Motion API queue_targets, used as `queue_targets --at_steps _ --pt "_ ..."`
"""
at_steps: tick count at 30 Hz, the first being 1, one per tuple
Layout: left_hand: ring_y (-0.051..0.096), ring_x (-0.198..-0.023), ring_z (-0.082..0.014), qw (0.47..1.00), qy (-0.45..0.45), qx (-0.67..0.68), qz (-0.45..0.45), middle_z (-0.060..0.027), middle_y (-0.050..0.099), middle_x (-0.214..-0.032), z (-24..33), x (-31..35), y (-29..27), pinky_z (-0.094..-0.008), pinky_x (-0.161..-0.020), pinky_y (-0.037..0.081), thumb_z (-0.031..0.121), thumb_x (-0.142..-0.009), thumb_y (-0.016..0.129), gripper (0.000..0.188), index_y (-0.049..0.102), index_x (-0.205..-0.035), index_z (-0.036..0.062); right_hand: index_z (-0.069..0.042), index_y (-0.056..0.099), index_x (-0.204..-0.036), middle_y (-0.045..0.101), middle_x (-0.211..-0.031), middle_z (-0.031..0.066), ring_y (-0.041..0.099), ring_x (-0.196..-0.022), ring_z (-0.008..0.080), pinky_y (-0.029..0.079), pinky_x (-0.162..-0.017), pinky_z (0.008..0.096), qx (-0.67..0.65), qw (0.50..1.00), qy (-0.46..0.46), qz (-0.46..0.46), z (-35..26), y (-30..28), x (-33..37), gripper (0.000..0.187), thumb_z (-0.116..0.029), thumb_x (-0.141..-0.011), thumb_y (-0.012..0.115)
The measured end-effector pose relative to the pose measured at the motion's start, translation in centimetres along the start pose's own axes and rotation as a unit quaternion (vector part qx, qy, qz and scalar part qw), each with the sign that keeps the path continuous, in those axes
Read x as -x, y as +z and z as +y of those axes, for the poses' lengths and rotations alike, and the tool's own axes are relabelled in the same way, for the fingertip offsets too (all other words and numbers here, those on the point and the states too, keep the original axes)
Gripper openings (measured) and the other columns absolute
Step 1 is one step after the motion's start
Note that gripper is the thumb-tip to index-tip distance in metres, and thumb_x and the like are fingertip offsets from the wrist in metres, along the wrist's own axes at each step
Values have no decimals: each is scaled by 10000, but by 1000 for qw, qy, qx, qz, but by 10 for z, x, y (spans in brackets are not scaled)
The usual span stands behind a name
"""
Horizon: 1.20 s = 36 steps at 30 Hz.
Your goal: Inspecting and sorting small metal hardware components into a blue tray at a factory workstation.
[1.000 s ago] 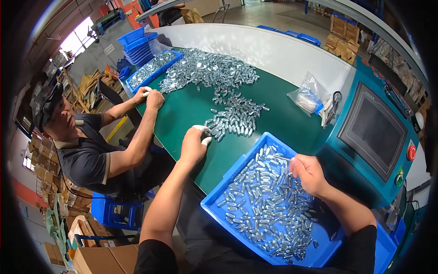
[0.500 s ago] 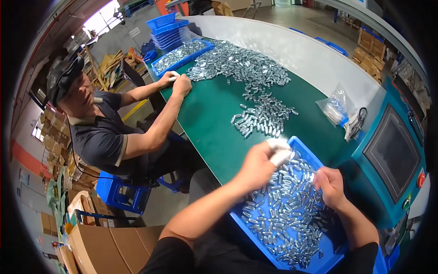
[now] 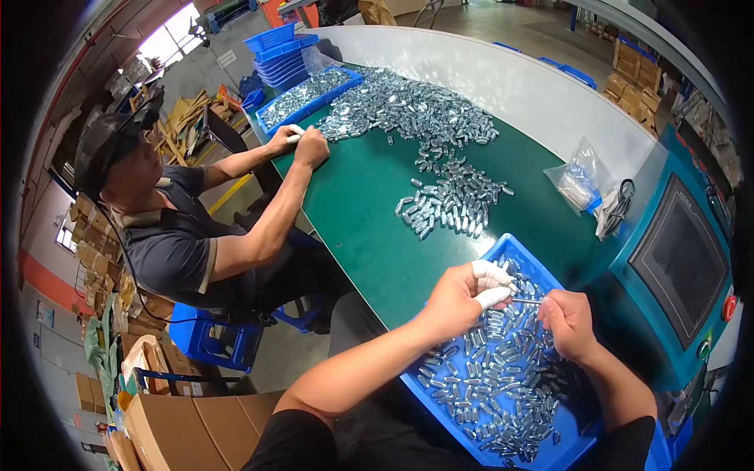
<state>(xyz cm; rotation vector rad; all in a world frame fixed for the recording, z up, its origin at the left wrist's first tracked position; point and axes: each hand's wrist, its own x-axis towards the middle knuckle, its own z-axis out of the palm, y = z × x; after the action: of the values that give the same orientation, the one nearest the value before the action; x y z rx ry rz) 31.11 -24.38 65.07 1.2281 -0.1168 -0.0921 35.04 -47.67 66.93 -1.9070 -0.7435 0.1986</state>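
Note:
Over the blue tray [image 3: 567, 454], my left hand [image 3: 455, 302] is closed in a pinch, its fingertips wrapped in white coverings. A small shiny metal piece [image 3: 506, 287] shows at those fingertips, partly hidden. My right hand [image 3: 569, 323] is closed around a thin metal rod [image 3: 528, 301], whose far end reaches the left fingertips. Whether the rod's tip is inside the metal piece or only touching it, I cannot tell. Many loose small metal pieces [image 3: 491, 357] lie in the tray below both hands.
More metal pieces [image 3: 452, 200] are heaped on the green table [image 3: 357, 208]. A co-worker [image 3: 177, 243] sits at the left, hands near the far pile. A teal machine with a screen [image 3: 682, 263] stands at right, a plastic bag [image 3: 579, 184] beside it. Cardboard boxes [image 3: 192, 432] stand lower left.
My left hand has moved slightly right and down, toward the right hand. The rod now spans the gap between my hands. The co-worker's head has turned toward the pile.

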Motion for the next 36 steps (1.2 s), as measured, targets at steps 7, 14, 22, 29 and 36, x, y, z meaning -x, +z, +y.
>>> queue_targets --at_steps 7,14,22,29,36 --pt "681 -925 -152 999 -19 8 -30 -89 695 -1019 0 3 4 -283 -826 557 -32 -916 640 169 623 -1083 -17 5 591 -687 554 -577 58 505 -512 122 387 -513 277 -2 1000 15 11 -1 4 0 310 -92 -960 480" --pt "672 -776 -107 993 -80 -52 -71 -50 701 -882 -7 6 15 -255 -668 548 56 -924 680 106 627 -1014 34 -10 595 -699 529 -579 86 526 -504 191 403 -510 314 116 981 -153 7 6 11 1 269 -107 -943 536" --pt "688 -742 -172 959 103 -245 -98 -94 692 -813 -2 11 16 -310 -680 543 37 -847 745 129 646 -922 3 -18 611 -713 560 -580 22 504 -520 87 395 -526 257 -228 951 169 -123 1 6 12 423 -264 -1032 482" --pt "665 -722 -295 921 184 -338 -66 -113 666 -806 3 9 24 -356 -661 524 56 -843 729 164 643 -979 24 -12 615 -700 556 -567 38 509 -514 105 396 -519 258 -161 971 147 -93 6 7 6 426 -261 -1016 475" --pt "643 -687 -173 954 81 -284 40 -107 678 -780 4 7 13 -310 -641 498 92 -900 683 89 669 -942 14 -14 563 -622 528 -548 42 478 -485 130 342 -479 298 74 991 -105 49 1 -3 -1 364 -137 -960 506"
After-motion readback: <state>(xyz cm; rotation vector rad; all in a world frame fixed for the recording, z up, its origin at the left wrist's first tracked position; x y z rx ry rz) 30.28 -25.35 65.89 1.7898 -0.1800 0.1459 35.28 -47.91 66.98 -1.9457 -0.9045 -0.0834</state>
